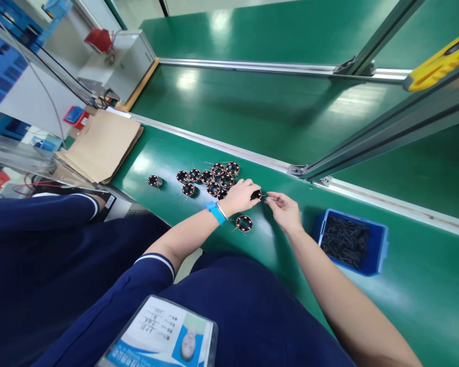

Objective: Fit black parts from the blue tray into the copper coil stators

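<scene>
Copper-wound ring (256, 195) sits held in the left hand's (240, 198) curled fingers, just beside the right hand (285, 211), thumb and finger nearly meeting at its wire lead (263, 195) (can't tell if gripped). Other rings (213, 189) lie on bench (421, 255), mostly left.

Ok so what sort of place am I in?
Probably a factory assembly area: copper-wound rings lie on a long green work surface, with a blue bin of thin black parts.
</scene>
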`<action>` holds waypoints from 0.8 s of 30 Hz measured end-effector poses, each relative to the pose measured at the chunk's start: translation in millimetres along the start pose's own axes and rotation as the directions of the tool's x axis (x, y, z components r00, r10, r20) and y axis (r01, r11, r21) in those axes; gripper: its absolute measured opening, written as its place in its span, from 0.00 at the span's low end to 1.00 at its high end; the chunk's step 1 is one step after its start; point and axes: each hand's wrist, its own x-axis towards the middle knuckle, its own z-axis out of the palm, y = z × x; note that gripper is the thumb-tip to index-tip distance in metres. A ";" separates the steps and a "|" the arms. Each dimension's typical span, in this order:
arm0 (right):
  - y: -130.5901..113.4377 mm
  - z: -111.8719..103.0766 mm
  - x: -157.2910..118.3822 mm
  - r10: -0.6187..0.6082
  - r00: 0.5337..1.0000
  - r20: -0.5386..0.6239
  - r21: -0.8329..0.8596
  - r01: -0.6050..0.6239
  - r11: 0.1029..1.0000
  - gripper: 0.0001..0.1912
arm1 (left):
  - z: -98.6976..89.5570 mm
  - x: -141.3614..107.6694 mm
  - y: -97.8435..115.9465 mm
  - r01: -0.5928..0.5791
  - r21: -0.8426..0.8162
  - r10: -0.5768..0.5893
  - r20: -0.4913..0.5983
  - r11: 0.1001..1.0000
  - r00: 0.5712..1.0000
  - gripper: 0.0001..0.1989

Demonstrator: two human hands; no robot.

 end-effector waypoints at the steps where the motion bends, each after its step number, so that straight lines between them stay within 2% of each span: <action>1: -1.4 0.1 1.9 -0.006 1.000 -0.008 -0.007 0.006 1.000 0.17 | 0.7 0.5 1.0 0.015 -0.003 -0.015 -0.002 1.000 1.000 0.17; 5: -8.5 -4.6 6.7 -0.046 0.999 -0.023 -0.052 0.045 0.998 0.17 | 1.1 0.2 5.1 0.049 -0.014 -0.050 -0.011 0.999 0.999 0.16; 12: -22.7 -14.1 10.4 -0.123 0.992 0.042 -0.180 0.128 0.975 0.16 | 1.2 -0.6 6.8 0.060 -0.033 -0.060 -0.008 0.998 0.998 0.16; 24: -30.3 -25.6 14.5 -0.155 0.982 0.104 -0.318 0.180 0.931 0.17 | 0.4 -0.8 7.4 0.059 -0.048 -0.060 -0.006 0.997 0.998 0.15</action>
